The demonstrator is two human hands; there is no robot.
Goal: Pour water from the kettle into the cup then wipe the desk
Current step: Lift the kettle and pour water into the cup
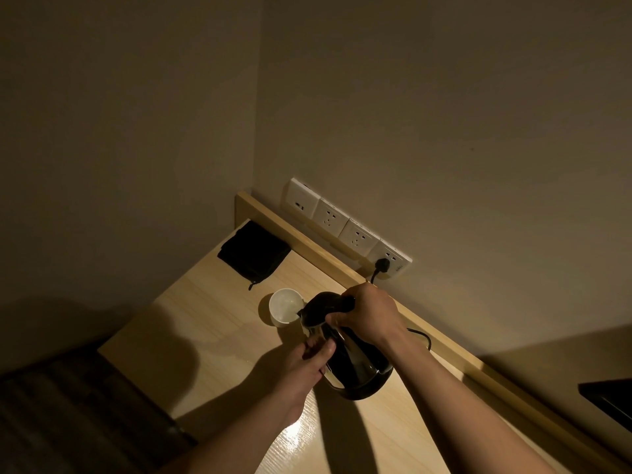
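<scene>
While the left hand steadies the tilted kettle, the right hand clamps its handle.

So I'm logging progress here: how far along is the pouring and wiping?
Pouring is in hand: the right hand holds the kettle by its handle, tilted with its spout at the rim of the white cup, while the left hand steadies its side. How full the cup is cannot be told. Wiping is left: the black cloth lies folded in the desk corner.
</scene>
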